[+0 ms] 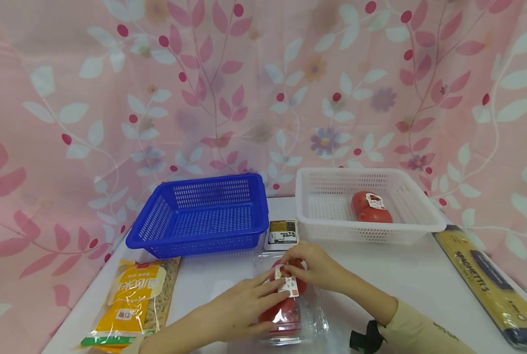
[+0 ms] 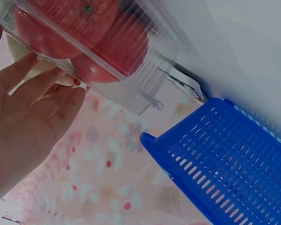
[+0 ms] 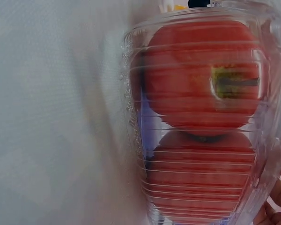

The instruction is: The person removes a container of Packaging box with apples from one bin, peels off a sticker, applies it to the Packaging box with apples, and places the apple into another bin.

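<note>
Both hands are on the clamshell [image 1: 290,300] of tomatoes [image 3: 201,75], which lies on the table [image 1: 405,275] directly under the fingers, nearer the person than either basket.

Left hand [image 1: 241,309]: fingers nearly straight, laid flat across the near side and lid of the clamshell, fingertips close to the label [image 1: 288,284]. The left wrist view shows an open palm beside the box wall, not wrapped round it. This is a rest or press, not a grip.

Right hand [image 1: 316,268]: fingers curled over the far end of the lid, fingertips at the label. Whether they pinch the label or only press on it cannot be told.

Beyond the fingers: blue basket [image 1: 201,214] to their left, white basket [image 1: 369,204] to their right, already holding a tomato pack [image 1: 371,206]. A small packet [image 1: 283,232] lies just past the right fingertips. A pasta bag [image 1: 132,300] lies left of the left hand, a spaghetti pack [image 1: 493,285] well right of the right arm.

Risks, as judged:
- The shell is smooth and thin; lifted on flat left fingers alone, it could slip and drop.
- A pull on the label could tear it or spring the lid, spilling the tomatoes.
- Hard pressure could buckle the lid and bruise the fruit.
- Sliding the box forward could knock the small packet.
</note>
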A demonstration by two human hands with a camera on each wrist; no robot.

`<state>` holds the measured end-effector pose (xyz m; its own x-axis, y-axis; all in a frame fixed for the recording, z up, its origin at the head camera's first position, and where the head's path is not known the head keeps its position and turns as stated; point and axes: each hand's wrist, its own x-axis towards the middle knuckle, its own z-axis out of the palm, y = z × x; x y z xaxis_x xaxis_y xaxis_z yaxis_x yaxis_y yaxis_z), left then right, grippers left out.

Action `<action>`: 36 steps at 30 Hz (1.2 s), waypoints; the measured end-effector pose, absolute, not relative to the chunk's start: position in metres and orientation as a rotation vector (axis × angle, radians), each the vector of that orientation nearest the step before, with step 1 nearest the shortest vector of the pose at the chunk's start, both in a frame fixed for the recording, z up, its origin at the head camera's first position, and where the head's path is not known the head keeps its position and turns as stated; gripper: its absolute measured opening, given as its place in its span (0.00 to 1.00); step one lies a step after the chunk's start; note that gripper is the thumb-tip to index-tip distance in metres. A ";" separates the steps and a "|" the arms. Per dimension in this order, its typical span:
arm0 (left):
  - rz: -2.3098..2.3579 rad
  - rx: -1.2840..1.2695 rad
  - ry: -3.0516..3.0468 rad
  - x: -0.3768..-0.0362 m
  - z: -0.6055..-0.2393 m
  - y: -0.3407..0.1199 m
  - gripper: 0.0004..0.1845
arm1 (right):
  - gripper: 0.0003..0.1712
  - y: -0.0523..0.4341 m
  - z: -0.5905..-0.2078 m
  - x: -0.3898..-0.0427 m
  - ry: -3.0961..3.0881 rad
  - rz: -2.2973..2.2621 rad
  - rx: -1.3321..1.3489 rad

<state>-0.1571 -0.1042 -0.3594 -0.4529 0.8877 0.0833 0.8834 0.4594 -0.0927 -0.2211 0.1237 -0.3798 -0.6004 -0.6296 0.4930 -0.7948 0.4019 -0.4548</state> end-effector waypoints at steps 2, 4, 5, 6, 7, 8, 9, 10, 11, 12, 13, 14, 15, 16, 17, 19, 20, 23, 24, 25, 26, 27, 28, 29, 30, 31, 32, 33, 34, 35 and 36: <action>0.060 -1.575 -2.575 -0.156 -0.360 -0.104 0.31 | 0.07 0.123 -0.380 -0.220 -2.446 0.937 1.208; 0.061 -1.577 -2.565 -0.155 -0.360 -0.105 0.32 | 0.08 0.122 -0.380 -0.219 -2.433 0.869 1.190; 0.063 -1.578 -2.559 -0.154 -0.360 -0.105 0.32 | 0.09 0.122 -0.380 -0.219 -2.408 0.831 1.207; 0.065 -1.578 -2.550 -0.153 -0.361 -0.105 0.32 | 0.10 0.122 -0.380 -0.218 -2.370 0.794 1.243; 0.071 -1.578 -2.535 -0.152 -0.361 -0.105 0.33 | 0.11 0.122 -0.381 -0.218 -2.318 0.755 1.298; 0.076 -1.578 -2.529 -0.151 -0.362 -0.105 0.33 | 0.13 0.121 -0.381 -0.218 -2.266 0.701 1.359; 0.076 -1.578 -2.521 -0.150 -0.362 -0.105 0.33 | 0.14 0.121 -0.382 -0.217 -2.217 0.651 1.420; 0.081 -1.578 -2.509 -0.149 -0.363 -0.105 0.33 | 0.16 0.121 -0.383 -0.216 -2.176 0.621 1.485; 0.076 -1.578 -2.507 -0.149 -0.363 -0.105 0.33 | 0.17 0.121 -0.385 -0.215 -2.146 0.593 1.545; 0.069 -1.578 -2.506 -0.148 -0.363 -0.105 0.33 | 0.18 0.121 -0.386 -0.214 -2.126 0.567 1.591; 0.064 -1.577 -2.503 -0.148 -0.364 -0.105 0.33 | 0.19 0.121 -0.387 -0.213 -2.128 0.554 1.622; 0.055 -1.577 -2.502 -0.148 -0.364 -0.106 0.33 | 0.19 0.121 -0.387 -0.211 -2.139 0.534 1.637; 0.050 -1.577 -2.494 -0.148 -0.364 -0.106 0.33 | 0.19 0.121 -0.388 -0.209 -2.157 0.522 1.649; 0.050 -1.576 -2.486 -0.147 -0.365 -0.106 0.33 | 0.19 0.122 -0.389 -0.207 -2.179 0.507 1.655; 0.045 -1.576 -2.488 -0.147 -0.365 -0.106 0.33 | 0.19 0.123 -0.389 -0.206 -2.202 0.477 1.654; 0.041 -1.571 -2.486 -0.146 -0.364 -0.106 0.33 | 0.20 0.124 -0.389 -0.203 -2.247 0.429 1.656; 0.042 -1.567 -2.492 -0.146 -0.364 -0.106 0.33 | 0.21 0.125 -0.389 -0.202 -2.257 0.392 1.660; 0.032 -1.550 -2.524 -0.145 -0.362 -0.105 0.33 | 0.22 0.127 -0.388 -0.201 -2.291 0.335 1.685; 0.029 -1.542 -2.535 -0.145 -0.361 -0.105 0.33 | 0.23 0.127 -0.387 -0.200 -2.300 0.309 1.691; 0.030 -1.532 -2.547 -0.144 -0.361 -0.105 0.33 | 0.23 0.127 -0.387 -0.200 -2.312 0.282 1.697; 0.034 -1.520 -2.561 -0.144 -0.360 -0.104 0.33 | 0.24 0.127 -0.386 -0.199 -2.338 0.263 1.698; 0.037 -1.512 -2.564 -0.143 -0.360 -0.103 0.33 | 0.25 0.127 -0.385 -0.199 -2.370 0.250 1.699; 0.042 -1.504 -2.566 -0.142 -0.360 -0.103 0.33 | 0.26 0.127 -0.385 -0.198 -2.403 0.225 1.694; 0.050 -1.498 -2.564 -0.141 -0.360 -0.103 0.32 | 0.26 0.127 -0.385 -0.197 -2.434 0.214 1.690; 0.058 -1.492 -2.557 -0.141 -0.360 -0.102 0.32 | 0.27 0.127 -0.384 -0.196 -2.465 0.195 1.680; 0.068 -1.486 -2.550 -0.140 -0.361 -0.102 0.32 | 0.27 0.127 -0.384 -0.195 -2.495 0.190 1.671; 0.078 -1.481 -2.546 -0.139 -0.361 -0.101 0.32 | 0.28 0.127 -0.384 -0.194 -2.509 0.180 1.662; 0.086 -1.476 -2.540 -0.139 -0.361 -0.101 0.32 | 0.28 0.127 -0.384 -0.194 -2.508 0.163 1.657; 0.092 -1.468 -2.540 -0.139 -0.361 -0.101 0.31 | 0.28 0.127 -0.385 -0.193 -2.506 0.154 1.650; 0.095 -1.460 -2.550 -0.139 -0.360 -0.101 0.31 | 0.28 0.127 -0.386 -0.192 -2.490 0.149 1.643; 0.092 -1.451 -2.563 -0.138 -0.358 -0.101 0.30 | 0.28 0.127 -0.387 -0.191 -2.477 0.149 1.635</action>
<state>-0.1385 -0.1009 -0.3582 -0.5004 0.8547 0.1383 0.8425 0.5175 -0.1494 -0.1911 0.1269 -0.3870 -0.3846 -0.9020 0.1960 -0.9190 0.3940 0.0104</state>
